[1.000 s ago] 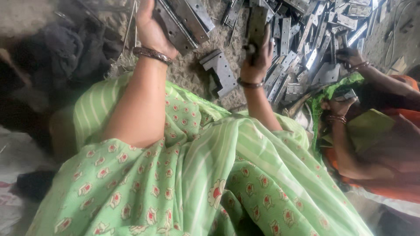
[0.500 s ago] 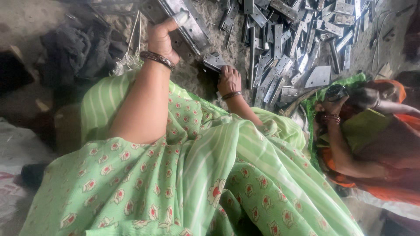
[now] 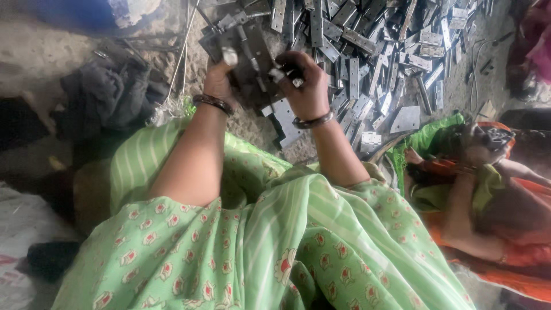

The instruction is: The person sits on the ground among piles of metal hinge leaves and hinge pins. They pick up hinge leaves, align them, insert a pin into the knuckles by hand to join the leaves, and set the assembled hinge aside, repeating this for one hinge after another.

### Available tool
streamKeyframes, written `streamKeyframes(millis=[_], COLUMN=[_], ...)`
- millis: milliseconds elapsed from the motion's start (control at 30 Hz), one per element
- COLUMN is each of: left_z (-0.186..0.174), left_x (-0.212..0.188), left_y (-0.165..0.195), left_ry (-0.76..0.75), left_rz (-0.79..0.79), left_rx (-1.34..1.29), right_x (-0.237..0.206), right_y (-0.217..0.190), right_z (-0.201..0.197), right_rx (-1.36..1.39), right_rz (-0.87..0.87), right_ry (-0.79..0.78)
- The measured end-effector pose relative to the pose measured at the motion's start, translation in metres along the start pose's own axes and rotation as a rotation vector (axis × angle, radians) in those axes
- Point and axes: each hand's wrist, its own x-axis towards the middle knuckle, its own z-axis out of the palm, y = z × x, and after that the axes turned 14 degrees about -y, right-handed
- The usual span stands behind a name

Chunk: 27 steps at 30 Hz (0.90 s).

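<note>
Just beyond my knees, over the sandy floor [image 3: 40, 51], I am holding a flat grey steel hinge assembly [image 3: 248, 54] between both hands. My left hand [image 3: 221, 80] is closing around its near edge with the thumb lying up along the plate, and my right hand [image 3: 304, 83] is curling over the other side, fingers pinching a small pale metal piece [image 3: 279, 74] against it; neither hand is spread open. The hinge is lifted just above a lone grey hinge plate [image 3: 285, 120] lying flat below my wrists. I am judging it rigid and fairly heavy for its bulk, hard-edged and probably a little slick, so the flat faces near the barrel are offering the safest grip. Its long axis is running away from me, tilting slightly leftward, toward the wide heap of loose grey hinge plates [image 3: 367, 51]. Beside me on the right, another person in orange cloth [image 3: 493, 229] is sitting.
</note>
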Motion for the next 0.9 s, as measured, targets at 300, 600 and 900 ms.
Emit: streamKeyframes(millis=[300, 600, 900], left_z=[-0.002, -0.025, -0.03], left_x=[0.005, 0.038, 0.039], left_y=[0.001, -0.006, -0.008], left_ry=[0.018, 0.142, 0.149], left_rz=[0.026, 0.119, 0.161], left_rx=[0.036, 0.074, 0.036], right_x=[0.08, 0.126, 0.064], right_y=[0.13, 0.165, 0.193], right_z=[-0.048, -0.05, -0.053], right_rx=[-0.606, -0.819, 0.347], right_rz=[0.4, 0.712, 0.691], right_ry=[0.14, -0.004, 0.16])
